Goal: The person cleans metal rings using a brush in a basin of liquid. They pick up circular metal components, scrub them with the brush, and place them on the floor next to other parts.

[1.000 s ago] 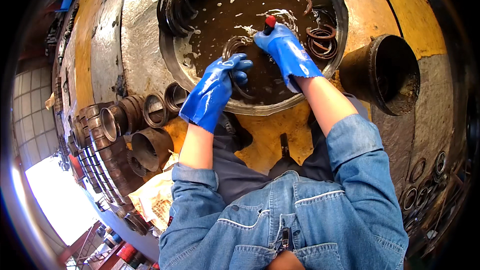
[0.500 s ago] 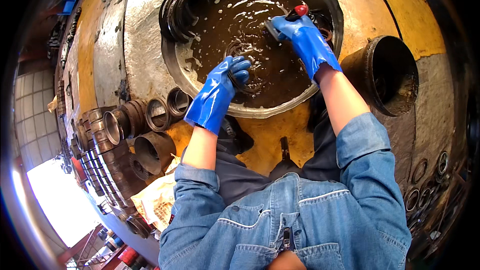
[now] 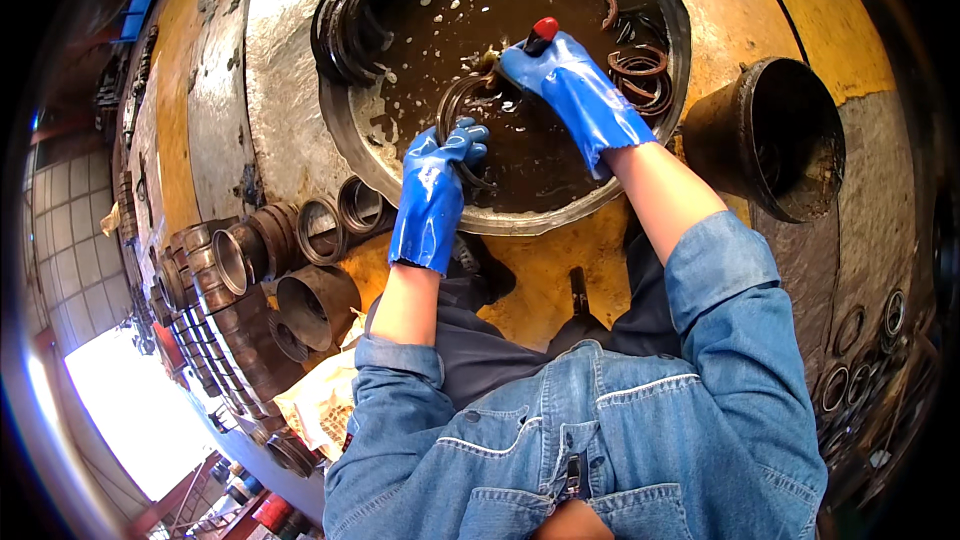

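Note:
My left hand [image 3: 440,150], in a blue rubber glove, is closed around a bundle of thin dark rings [image 3: 455,98] above brown liquid in a wide round basin [image 3: 540,224]. In my right hand [image 3: 560,70], gloved the same way, is a tool with a red-and-black handle [image 3: 543,30]. Its working end is mostly hidden by the glove and appears to touch the upper part of the rings; I cannot make out its exact kind. More dark rings [image 3: 345,35] hang over the basin's left rim. Rusty rings [image 3: 640,65] lie inside at the right.
A dark metal cylinder [image 3: 745,140] lies on its side right of the basin. Several metal rings and sleeves [image 3: 320,230] stand at the left, near an open short pipe [image 3: 318,305] and a pale sack [image 3: 318,405]. Small rings [image 3: 835,388] lie far right.
My right hand has moved left with the tool, from the basin's right side to the rings. My left hand has turned, raising the rings higher out of the liquid.

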`<act>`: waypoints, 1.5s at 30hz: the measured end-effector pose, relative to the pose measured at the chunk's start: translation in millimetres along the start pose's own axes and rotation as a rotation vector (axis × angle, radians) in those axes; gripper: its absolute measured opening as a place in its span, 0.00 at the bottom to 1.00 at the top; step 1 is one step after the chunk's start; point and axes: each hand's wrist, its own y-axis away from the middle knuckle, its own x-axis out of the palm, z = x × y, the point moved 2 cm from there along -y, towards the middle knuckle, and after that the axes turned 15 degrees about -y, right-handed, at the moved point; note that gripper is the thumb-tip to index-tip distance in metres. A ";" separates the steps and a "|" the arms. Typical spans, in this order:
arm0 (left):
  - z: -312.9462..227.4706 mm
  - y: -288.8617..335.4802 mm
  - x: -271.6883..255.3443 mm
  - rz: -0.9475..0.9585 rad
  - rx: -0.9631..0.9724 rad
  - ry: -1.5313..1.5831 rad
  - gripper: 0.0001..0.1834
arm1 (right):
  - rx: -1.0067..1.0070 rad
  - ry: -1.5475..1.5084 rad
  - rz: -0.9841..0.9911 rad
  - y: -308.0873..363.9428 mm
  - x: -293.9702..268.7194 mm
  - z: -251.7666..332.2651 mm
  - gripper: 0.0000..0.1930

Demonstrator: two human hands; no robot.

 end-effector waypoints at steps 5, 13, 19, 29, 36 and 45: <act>-0.5 -1.0 -1.1 0.003 0.046 0.029 0.16 | -0.027 -0.152 0.404 35.6 12.4 48.0 0.15; -7.4 0.6 11.2 0.006 -0.033 -0.023 0.16 | 0.051 0.131 -0.022 -7.0 4.7 -0.1 0.21; -7.0 -7.2 2.8 0.237 -0.134 0.125 0.21 | 0.082 0.006 -0.055 17.7 -22.0 8.6 0.24; 0.1 -19.0 40.3 0.139 0.198 0.163 0.22 | -0.015 -0.111 -0.284 34.1 -61.9 19.6 0.18; 20.9 -38.7 -11.5 0.222 -0.155 0.343 0.21 | -0.128 -0.375 -0.087 36.7 -48.5 21.2 0.17; -7.5 1.8 -0.3 -0.033 0.029 -0.111 0.18 | -0.005 -0.021 0.312 18.5 21.7 21.8 0.14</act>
